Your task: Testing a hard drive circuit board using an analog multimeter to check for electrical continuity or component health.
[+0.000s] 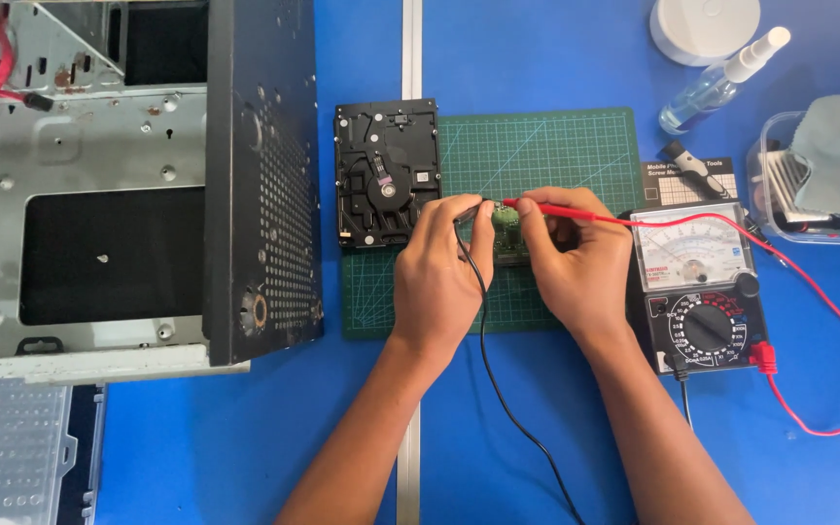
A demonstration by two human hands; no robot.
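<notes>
circuit board [509, 233]: your left hand [439, 272] and right hand [576, 267] cover most of it; you see only a green sliver between the fingers.
probe tips: where the black probe [473, 206] and red probe [556, 212] end is too small to tell.
computer case [128, 185]: cut off by the left and top edges.
white round container [704, 27]: cropped by the top edge.
clear plastic box [809, 185]: runs past the right edge, a grey cloth [833, 151] hiding its contents.
black lead [517, 418]: leaves at the bottom edge.
</notes>
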